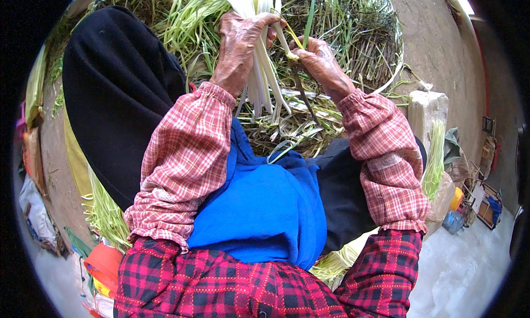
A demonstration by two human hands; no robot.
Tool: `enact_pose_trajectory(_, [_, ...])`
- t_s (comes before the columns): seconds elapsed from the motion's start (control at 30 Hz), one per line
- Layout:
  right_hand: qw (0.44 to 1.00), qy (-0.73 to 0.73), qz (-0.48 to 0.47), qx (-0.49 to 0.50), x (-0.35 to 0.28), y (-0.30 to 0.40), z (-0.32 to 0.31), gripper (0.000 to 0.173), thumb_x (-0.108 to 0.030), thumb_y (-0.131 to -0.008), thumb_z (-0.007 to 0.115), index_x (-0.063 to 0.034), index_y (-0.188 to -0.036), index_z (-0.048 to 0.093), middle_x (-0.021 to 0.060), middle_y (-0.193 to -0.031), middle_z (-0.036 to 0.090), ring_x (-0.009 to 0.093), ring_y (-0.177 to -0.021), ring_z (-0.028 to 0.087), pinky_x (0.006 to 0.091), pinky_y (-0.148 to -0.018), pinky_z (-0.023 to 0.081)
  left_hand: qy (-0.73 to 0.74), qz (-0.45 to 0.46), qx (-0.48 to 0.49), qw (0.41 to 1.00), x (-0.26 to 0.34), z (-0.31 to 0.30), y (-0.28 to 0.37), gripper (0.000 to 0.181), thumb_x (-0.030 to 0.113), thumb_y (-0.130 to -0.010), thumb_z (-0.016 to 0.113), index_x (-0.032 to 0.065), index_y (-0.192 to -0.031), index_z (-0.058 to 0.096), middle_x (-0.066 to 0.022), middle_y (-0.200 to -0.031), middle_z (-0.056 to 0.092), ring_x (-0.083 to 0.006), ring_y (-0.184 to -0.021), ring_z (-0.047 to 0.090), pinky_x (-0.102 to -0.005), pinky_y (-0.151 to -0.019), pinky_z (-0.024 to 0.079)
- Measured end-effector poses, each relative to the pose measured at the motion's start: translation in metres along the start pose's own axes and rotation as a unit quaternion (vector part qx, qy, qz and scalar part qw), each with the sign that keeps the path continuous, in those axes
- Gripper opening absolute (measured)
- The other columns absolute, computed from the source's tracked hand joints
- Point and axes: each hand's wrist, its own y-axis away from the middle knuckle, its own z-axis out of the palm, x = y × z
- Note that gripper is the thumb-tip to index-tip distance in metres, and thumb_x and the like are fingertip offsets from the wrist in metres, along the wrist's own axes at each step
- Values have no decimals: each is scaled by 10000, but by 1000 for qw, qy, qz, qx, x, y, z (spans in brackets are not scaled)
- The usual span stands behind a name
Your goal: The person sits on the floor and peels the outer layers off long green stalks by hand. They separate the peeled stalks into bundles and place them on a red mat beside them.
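Note:
My left hand [240,44], at the top middle, grips a bunch of white leafy stalks [261,77]. Their thick pale ends point up and out of view, and thinner ends hang below the hand. To its right, my right hand [322,65] pinches a single pale stalk [281,38] near its lower end. A yellow blade and a green blade [309,17] rise from the same fingertips. From that grip a brown withered strip [304,93] hangs down. Both hands are above a heap of green and dried leaves [348,40].
Yellow-green leaves [190,23] lie left of my left hand. A blue apron [261,206] covers the lap between dark-clad knees. Bundles of pale leaves [434,160] stand at right and lie at left [103,210]. A red-orange container [103,262] is at lower left.

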Motion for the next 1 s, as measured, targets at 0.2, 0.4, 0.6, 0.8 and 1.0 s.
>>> enact_pose_trajectory(0.2, [996, 86, -5, 26, 33, -7, -15, 254, -200, -800, 566, 33, -900, 574, 108, -787, 560, 173, -706, 531, 299, -668, 429, -114, 181, 6, 977, 6, 5, 9, 144, 152, -783, 626, 13, -760, 656, -25, -674, 568, -72, -565, 532, -207, -525, 448])
enact_pose_trajectory(0.4, [960, 278, 6, 38, 45, 24, -20, 271, -254, -812, 508, 17, -809, 513, 152, -797, 498, 223, -784, 500, 369, -668, 423, 70, -38, 67, 995, 15, -10, -17, 83, 77, -792, 610, 14, -823, 654, -61, -688, 630, -102, -581, 593, -208, -525, 495])
enact_pose_trajectory(0.6, [819, 573, 14, 19, 87, 41, -38, 145, -120, -808, 470, -4, -884, 511, 151, -675, 566, 292, -588, 573, 415, -534, 466, 170, -19, 36, 985, 52, -14, -19, 120, 50, -780, 607, -6, -887, 611, -79, -740, 626, -123, -567, 573, -211, -469, 467])
enact_pose_trajectory(0.8, [722, 688, 52, -44, 127, 66, -61, 122, -144, -813, 478, -82, -770, 573, 116, -709, 593, 288, -681, 611, 397, -583, 476, 154, 150, 64, 974, 117, -20, 2, 171, 103, -844, 545, -15, -954, 602, -76, -809, 618, -118, -660, 565, -207, -570, 468])
enact_pose_trajectory(1.0, [726, 675, 121, -53, 149, 69, -86, 131, -212, -799, 499, -130, -788, 601, 65, -722, 625, 247, -692, 629, 387, -573, 475, -9, 314, 173, 933, 137, -30, 12, 239, 156, -908, 484, -24, -1022, 593, -72, -878, 609, -114, -752, 556, -202, -670, 469])
